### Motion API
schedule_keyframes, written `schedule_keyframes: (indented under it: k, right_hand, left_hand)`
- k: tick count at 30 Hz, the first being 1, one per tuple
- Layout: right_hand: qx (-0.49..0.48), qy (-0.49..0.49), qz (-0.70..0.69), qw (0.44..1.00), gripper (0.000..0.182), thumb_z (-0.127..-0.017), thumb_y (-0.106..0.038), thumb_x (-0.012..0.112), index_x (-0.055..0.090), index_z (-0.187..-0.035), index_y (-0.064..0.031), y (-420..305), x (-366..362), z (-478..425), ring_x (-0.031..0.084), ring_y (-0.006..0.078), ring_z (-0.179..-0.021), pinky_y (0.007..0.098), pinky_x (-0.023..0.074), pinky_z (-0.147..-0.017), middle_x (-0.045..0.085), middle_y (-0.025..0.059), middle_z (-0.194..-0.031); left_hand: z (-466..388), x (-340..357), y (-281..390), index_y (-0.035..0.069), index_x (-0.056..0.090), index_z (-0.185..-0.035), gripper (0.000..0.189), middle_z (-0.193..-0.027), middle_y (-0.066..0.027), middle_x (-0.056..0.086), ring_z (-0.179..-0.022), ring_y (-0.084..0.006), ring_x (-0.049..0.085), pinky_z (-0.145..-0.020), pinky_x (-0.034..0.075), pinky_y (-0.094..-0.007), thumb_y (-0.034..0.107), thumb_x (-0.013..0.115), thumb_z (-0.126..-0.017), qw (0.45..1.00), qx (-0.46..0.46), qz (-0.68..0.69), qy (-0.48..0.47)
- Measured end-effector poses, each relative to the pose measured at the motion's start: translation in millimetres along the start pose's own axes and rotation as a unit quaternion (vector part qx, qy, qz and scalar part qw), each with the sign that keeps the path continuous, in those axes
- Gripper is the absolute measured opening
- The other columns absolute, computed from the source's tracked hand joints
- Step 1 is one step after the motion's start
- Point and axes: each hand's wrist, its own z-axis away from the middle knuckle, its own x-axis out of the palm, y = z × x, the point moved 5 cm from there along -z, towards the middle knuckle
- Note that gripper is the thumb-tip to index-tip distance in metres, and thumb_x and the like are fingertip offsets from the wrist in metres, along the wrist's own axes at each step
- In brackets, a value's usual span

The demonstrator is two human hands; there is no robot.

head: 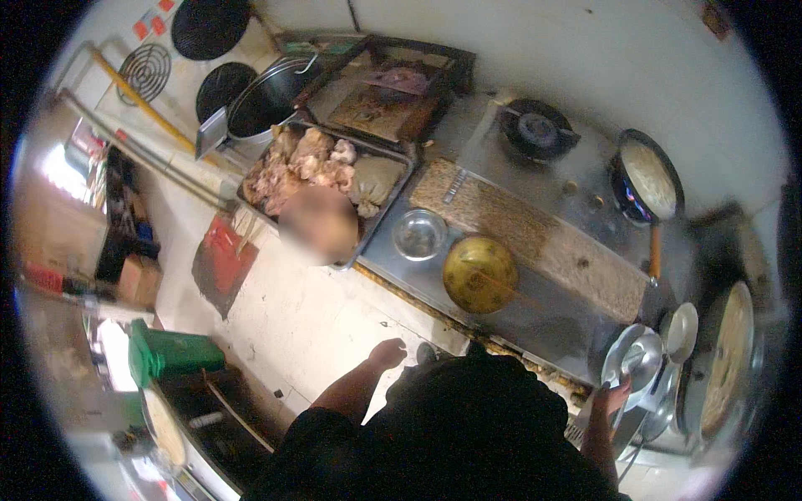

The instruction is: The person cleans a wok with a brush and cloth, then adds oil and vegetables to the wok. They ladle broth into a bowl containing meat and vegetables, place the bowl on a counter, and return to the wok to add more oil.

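My left hand (pixel 388 354) hangs over the pale tiled floor beside my body, holding nothing that I can see, its fingers loosely curled. At the right end of the counter my right hand (pixel 617 397) is at the handle of a metal ladle (pixel 643 363), over a metal bowl (pixel 617 351). More ladles and a metal strainer (pixel 659 410) lie close to it. A round yellow metal bowl or lid (pixel 480 274) and a clear glass bowl (pixel 419 235) sit on the steel counter in front of me.
Chunks of meat fill a metal tray (pixel 401 206) at the counter's left; beyond it stand a deep pot (pixel 266 100) and a dark baking tray (pixel 376 119). A wok (pixel 648 175) sits over a lit burner, its wooden handle (pixel 655 250) pointing towards me. A green bin (pixel 182 352) stands lower left.
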Motion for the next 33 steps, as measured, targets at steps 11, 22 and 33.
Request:
schedule_keyframes:
  k: [11,22,33]
  right_hand:
    - [-0.266,-0.184,-0.097,0.941,0.061,-0.077,-0.018,0.056,0.037,-0.133,-0.0011,-157,-13,55,0.036,0.0409,-0.123,0.0488,0.0288,-0.103,0.040,0.0237,-0.131]
    - [-0.065,-0.553,-0.347,0.755,0.026,-0.087,-0.021,0.053,0.059,-0.108,-0.0062,-31,75,140,0.055,0.0248,-0.098,0.0374,0.0415,-0.090,0.059,0.0091,-0.106]
    - [0.139,-0.616,-0.413,0.656,0.023,-0.084,-0.021,0.060,0.067,-0.094,-0.0012,26,112,191,0.061,0.0167,-0.086,0.0314,0.0476,-0.080,0.067,0.0069,-0.092]
  left_hand:
    - [70,63,-91,0.004,0.065,-0.088,0.030,-0.092,-0.0197,0.065,-0.090,-0.0380,0.061,-0.080,0.049,-0.0461,0.031,0.055,-0.079,0.997,-0.056,0.012,0.049]
    - [83,56,-89,0.009,0.064,-0.104,0.033,-0.100,-0.0191,0.065,-0.094,-0.0370,0.062,-0.085,0.049,-0.0456,0.030,0.058,-0.078,0.995,-0.049,0.085,0.032]
    - [32,-246,-28,0.007,0.039,-0.134,0.068,-0.133,-0.0195,0.043,-0.122,-0.0383,0.040,-0.102,0.035,-0.0457,0.014,0.065,-0.072,0.850,-0.044,-0.044,0.524]
